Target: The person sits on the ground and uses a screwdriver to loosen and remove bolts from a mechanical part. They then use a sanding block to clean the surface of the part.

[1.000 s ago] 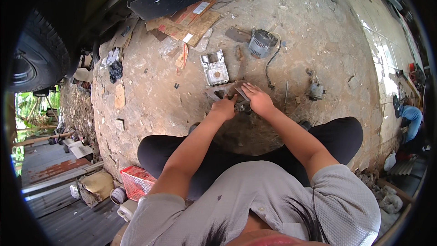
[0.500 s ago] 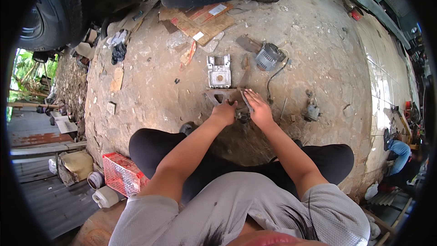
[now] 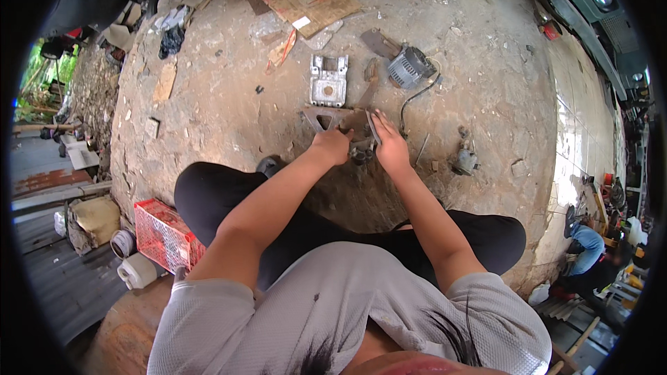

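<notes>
A rusty brown metal bracket (image 3: 322, 117) with a triangular hole is held just in front of my crossed legs. My left hand (image 3: 333, 146) is closed around its near side. On the bracket's right end, along a flat grey edge (image 3: 373, 126), my right hand (image 3: 391, 147) lies with its fingers stretched out flat; its thumb and palm are hidden. Beneath the hands a dark metal part (image 3: 360, 155) shows in part. Just beyond the bracket lies a silver cast-metal housing (image 3: 328, 89) with a round hole.
A finned alternator-like unit (image 3: 411, 68) with a black cable lies at the far right, near a flat metal plate (image 3: 380, 43). Closer on the right is a small metal part (image 3: 465, 160). Flattened cardboard (image 3: 313, 10) lies far off; a red crate (image 3: 167, 235) stands left of my knee.
The whole view has shifted, so the floor and the parts appear higher and slightly left. Both hands stay at the bracket, with little visible change in their hold.
</notes>
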